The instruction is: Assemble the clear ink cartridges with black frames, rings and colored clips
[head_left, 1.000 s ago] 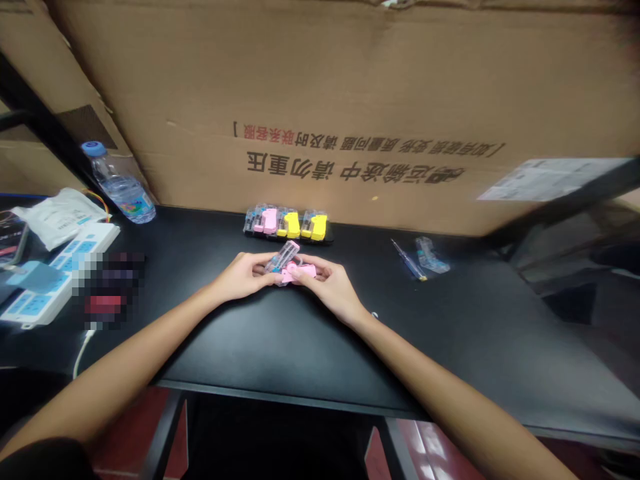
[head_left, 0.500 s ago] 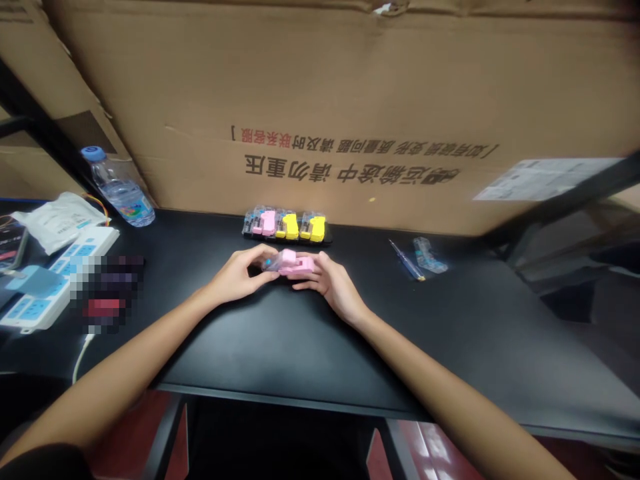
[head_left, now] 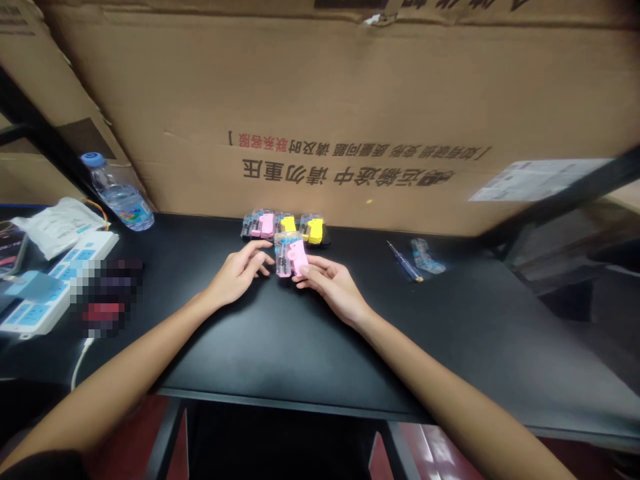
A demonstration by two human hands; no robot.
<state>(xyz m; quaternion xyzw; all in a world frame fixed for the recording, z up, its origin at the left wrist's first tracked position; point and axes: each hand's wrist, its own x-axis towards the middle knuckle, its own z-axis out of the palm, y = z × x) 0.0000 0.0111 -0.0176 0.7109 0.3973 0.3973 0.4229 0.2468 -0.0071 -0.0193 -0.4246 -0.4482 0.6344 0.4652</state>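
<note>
My right hand (head_left: pixel 330 283) pinches a small pink and clear plastic piece (head_left: pixel 291 256) and holds it upright just above the black table (head_left: pixel 280 340). My left hand (head_left: pixel 239 271) rests beside it on the left with its fingers loosely apart, touching nothing I can see. Right behind the held piece stands a row of similar pink and yellow pieces (head_left: pixel 285 227) against the cardboard.
A big cardboard box (head_left: pixel 320 113) walls off the back. A water bottle (head_left: pixel 119 193), a white packet (head_left: pixel 57 223) and a white power strip (head_left: pixel 50 283) lie at the left. A small screwdriver (head_left: pixel 404 261) and a clear plastic part (head_left: pixel 426 257) lie to the right.
My left hand has let go of the pink piece and drawn slightly left. My right hand has turned the piece from lying flat to upright and moved it nearer the row.
</note>
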